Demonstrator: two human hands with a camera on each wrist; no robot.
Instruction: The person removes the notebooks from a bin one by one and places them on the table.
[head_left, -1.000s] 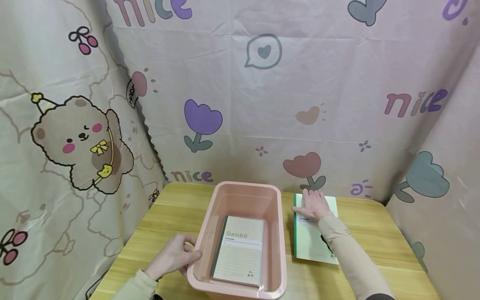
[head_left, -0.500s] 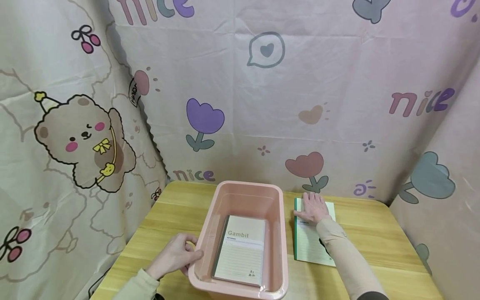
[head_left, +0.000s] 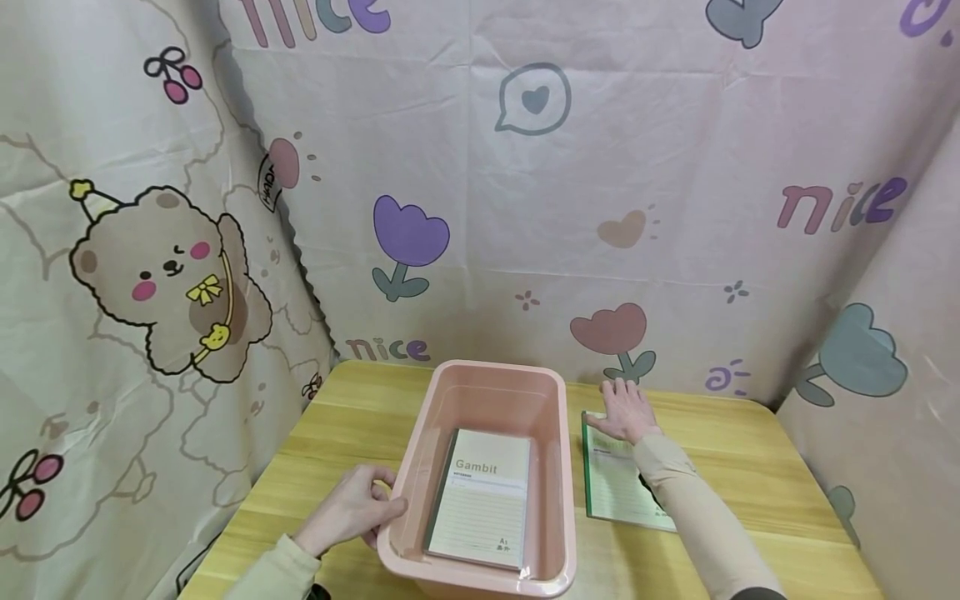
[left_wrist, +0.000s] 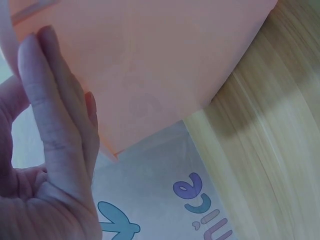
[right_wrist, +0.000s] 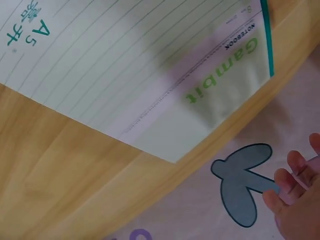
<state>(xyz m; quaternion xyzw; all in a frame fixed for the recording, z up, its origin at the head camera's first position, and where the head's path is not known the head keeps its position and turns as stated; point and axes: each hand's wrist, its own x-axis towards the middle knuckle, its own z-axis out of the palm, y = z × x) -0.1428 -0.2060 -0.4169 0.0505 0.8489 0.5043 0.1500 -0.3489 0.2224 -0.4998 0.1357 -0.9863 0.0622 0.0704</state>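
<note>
My left hand grips the left rim of a pink plastic bin, thumb over the edge and fingers along the outer wall. In the left wrist view, the fingers lie against the bin's wall. Inside the bin a notebook marked "Gambit" lies flat, cover up. To the right of the bin, another notebook with a green spine lies on the table. My right hand is over its far end with fingers spread. The right wrist view shows this hand apart from the notebook.
The wooden table extends on both sides of the bin. A printed curtain hangs close behind the table's far edge, and further printed cloth closes off the left side.
The green-spined notebook's far end now shows lower in the head view, and my right hand's fingers reach past it. My left hand and the bin have stayed in place.
</note>
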